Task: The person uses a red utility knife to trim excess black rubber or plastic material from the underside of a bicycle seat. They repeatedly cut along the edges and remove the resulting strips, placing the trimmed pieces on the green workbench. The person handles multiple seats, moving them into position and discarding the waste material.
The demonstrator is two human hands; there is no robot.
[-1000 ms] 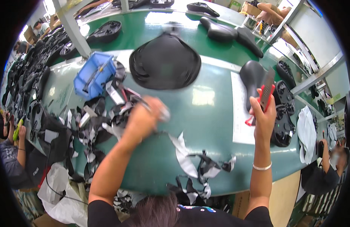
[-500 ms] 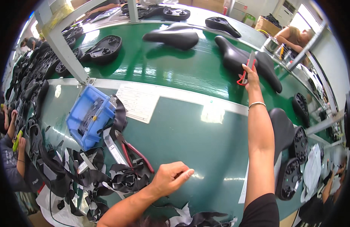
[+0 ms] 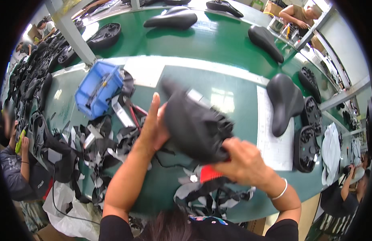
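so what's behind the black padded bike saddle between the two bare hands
Around the black padded bike saddle, the dark green tabletop shows; nearer the person, black and grey cut scraps and part of a red object. What lies directly behind the saddle is covered.

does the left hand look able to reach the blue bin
Probably yes: only low-lying pliers and scraps are near the way from the left hand to the blue bin, though it seems to touch the black saddle.
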